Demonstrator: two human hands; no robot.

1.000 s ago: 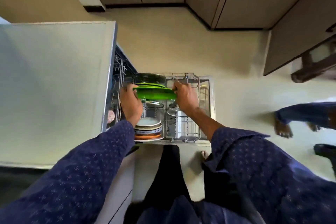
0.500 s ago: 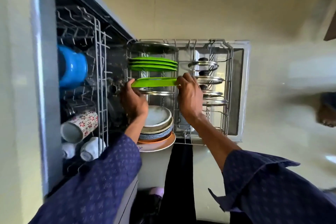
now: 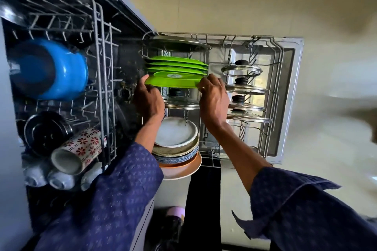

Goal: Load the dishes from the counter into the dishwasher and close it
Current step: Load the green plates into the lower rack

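A: Sleeves (image 3: 106,199) of dark blue patterned cloth filled the near edge of the view; what did the hands beyond them hold?

B: Left hand (image 3: 148,100) and right hand (image 3: 214,98) each pinched one rim of a single green plate (image 3: 173,81), fingers curled round its edge. The plate was tilted and hung just above the lower rack (image 3: 271,79), touching or nearly touching the row of green plates (image 3: 177,65) already standing there.

A: Which step was in hand?

B: Judged from the pose, the plate was being slotted on edge beside its fellows. The next move would call for turning it more upright and easing its lower rim between two tines, with care not to knock the glass lid (image 3: 181,102) standing just below it.

A: What else was loaded?

B: Nearest lay a stack of plates (image 3: 176,146), white on top and orange at the base. To the right stood three knobbed glass lids (image 3: 242,87), and past the green row a steel plate (image 3: 179,44). The upper rack (image 3: 102,63), at left, carried a flowered mug (image 3: 79,151), white cups (image 3: 61,178), a dark bowl (image 3: 47,130) and a blue pot (image 3: 53,69).

A: And the room?

B: Dishwasher door (image 3: 293,96) lay open under the lower rack. Beyond it ran a pale cream floor (image 3: 244,2), blurred at right. The counter was out of view, so the number of dishes left could not be told.
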